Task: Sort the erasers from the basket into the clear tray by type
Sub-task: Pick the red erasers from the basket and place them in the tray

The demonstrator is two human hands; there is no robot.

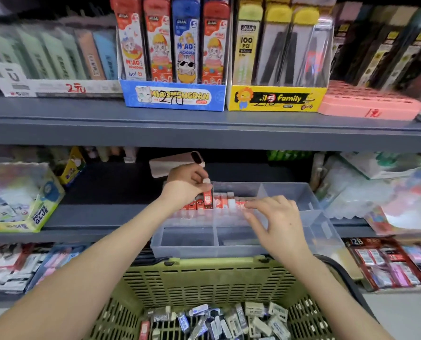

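Pinching eraser [207, 199], left hand [186, 184] seemingly past tray [229, 251] rim.

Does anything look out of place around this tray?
One thing: a pink slab lies tilted and loose on the shelf behind the clear tray, in no box of its own. The red erasers in the tray stand in a tidy row.

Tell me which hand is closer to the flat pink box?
Left. The left hand is right in front of the flat pink box; the right hand is farther right, over the clear tray.
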